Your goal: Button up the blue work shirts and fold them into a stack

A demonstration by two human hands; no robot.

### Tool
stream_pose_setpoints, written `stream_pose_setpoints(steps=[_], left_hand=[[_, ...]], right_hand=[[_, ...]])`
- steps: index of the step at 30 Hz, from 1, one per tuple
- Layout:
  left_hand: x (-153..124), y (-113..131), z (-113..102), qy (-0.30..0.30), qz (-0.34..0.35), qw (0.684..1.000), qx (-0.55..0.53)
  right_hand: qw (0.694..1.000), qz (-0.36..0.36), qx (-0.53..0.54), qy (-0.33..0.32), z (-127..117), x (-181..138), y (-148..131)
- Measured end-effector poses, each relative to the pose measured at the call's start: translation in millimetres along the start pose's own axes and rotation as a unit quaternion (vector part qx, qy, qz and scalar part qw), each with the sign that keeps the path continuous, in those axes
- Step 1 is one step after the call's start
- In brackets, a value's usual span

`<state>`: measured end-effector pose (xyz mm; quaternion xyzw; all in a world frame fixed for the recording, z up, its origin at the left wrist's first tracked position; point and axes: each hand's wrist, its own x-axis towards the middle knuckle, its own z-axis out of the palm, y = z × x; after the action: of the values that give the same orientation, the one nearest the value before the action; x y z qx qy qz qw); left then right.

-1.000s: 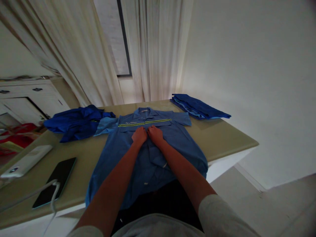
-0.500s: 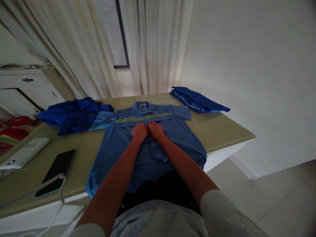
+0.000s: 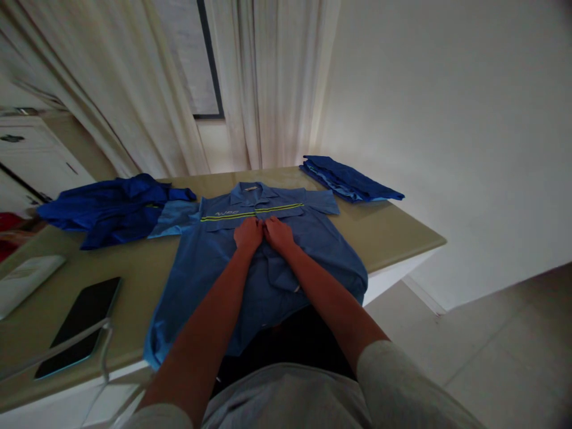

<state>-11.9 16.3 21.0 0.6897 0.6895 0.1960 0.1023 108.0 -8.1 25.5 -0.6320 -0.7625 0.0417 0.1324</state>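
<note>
Just below yellow stripes point(image 3: 279, 208), fingers point(image 3: 270, 225) pinch blue shirt point(image 3: 263, 286) at front.

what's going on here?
A person's left hand and right hand meet at the front of a blue shirt, which lies face up on the table, its hem over the near edge. Their exact finger grip is hidden. A crumpled darker garment lies to the left, a folded pile to the far right, and a phone at the near left.
</note>
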Motion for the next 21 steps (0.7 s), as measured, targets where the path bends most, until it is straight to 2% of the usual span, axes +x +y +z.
stream_pose_setpoints(steps=[5,15,21], left_hand=[[-0.2,-9.2,3.7,0.023,0.067,0.997,-0.043],[2.8,-12.1,6.3,0.027,0.054,0.987,-0.147],[5.4,-12.3,7.5,0.035,0.091,0.977,-0.191]], right_hand=[[1.0,0.002,0.008,0.013,0.6,0.2,0.5],[0.998,-0.027,0.045,0.026,-1.3,-1.3,6.7],[0.992,0.02,0.111,0.064,4.6,4.3,16.1]])
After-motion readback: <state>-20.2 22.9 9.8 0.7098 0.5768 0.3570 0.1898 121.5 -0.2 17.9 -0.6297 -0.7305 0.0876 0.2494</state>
